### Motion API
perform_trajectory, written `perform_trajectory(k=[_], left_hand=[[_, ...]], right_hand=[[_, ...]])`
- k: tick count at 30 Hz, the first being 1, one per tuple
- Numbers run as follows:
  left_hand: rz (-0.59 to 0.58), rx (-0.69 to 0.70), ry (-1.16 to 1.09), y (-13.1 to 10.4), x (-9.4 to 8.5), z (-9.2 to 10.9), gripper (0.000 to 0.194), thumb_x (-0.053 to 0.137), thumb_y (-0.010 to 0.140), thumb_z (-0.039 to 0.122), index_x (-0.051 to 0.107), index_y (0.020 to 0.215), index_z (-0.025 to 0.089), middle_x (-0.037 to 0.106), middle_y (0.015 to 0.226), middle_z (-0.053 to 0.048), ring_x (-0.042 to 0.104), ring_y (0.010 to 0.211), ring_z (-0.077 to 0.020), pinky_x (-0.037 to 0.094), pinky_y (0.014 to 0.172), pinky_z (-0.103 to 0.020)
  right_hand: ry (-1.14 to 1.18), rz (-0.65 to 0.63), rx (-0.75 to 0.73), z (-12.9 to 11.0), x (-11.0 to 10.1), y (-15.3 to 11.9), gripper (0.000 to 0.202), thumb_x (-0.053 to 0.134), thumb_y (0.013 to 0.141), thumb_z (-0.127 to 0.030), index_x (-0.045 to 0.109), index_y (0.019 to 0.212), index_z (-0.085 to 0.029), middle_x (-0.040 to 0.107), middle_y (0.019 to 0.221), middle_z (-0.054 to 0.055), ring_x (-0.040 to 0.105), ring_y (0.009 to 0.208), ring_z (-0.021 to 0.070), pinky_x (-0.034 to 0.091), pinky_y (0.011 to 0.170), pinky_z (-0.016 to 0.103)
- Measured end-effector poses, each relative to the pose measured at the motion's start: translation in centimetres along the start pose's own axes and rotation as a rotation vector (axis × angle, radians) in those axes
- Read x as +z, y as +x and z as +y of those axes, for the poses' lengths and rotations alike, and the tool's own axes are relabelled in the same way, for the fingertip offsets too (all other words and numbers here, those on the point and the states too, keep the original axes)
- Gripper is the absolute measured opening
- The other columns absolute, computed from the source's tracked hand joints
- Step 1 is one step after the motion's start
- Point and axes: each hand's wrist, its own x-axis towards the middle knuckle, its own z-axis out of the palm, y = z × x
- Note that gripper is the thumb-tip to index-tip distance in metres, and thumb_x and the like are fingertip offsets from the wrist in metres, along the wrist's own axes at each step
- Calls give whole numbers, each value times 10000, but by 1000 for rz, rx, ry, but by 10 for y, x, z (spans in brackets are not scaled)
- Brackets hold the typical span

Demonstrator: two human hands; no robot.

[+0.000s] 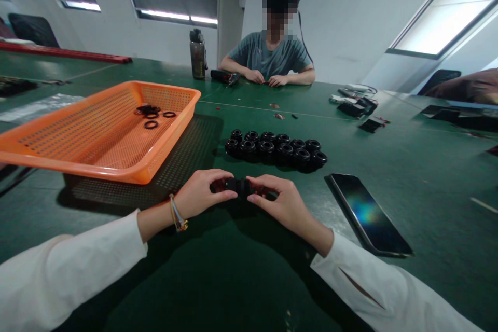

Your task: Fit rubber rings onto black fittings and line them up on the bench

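Between my two hands is a small black cylindrical part (pixel 238 187), held just above the green table. My left hand (pixel 204 192) pinches its left end with thumb and fingers, and a bracelet circles that wrist. On the other end, my right hand (pixel 278 194) has its thumb and fingers closed. The fingers cover both ends of the part. Just beyond my hands, several round black parts with centre holes (pixel 285 151) stand in two rows. To the left, an orange perforated basket (pixel 163 153) holds several thin black rings (pixel 151 124).
A phone (pixel 369 212) lies to the right of my right hand. Across the green table (pixel 249 280) sits a person (pixel 272 57) with both hands on the tabletop, near a dark bottle (pixel 198 57) and a power tool (pixel 224 77). Black electronic pieces (pixel 357 106) lie at the back right.
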Motion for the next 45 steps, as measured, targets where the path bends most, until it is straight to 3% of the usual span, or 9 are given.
perform_trajectory(k=[12,32,45], left_hand=[[-6,2,23,1,-1,1,263,646,737,302,650,934,127,680,845,-44,611,677,-152,482,625,-230],[-11,3,-1,0,-1,1,266,648,735,297,653,932,119,680,853,-50,613,688,-153,483,630,-228],[-16,12,14,0,-2,1,257,656,731,292,649,926,125,674,839,-40,603,674,-143,474,621,-220]], right_hand=[[69,38,64,-2,3,0,309,671,658,-120,664,962,-176,700,841,39,616,652,142,530,640,294],[-10,29,72,-2,1,0,240,665,693,-159,698,931,-158,724,818,57,649,665,169,525,615,291],[-17,8,-30,0,1,0,270,684,682,-155,700,952,-155,699,785,50,624,638,154,515,605,283]])
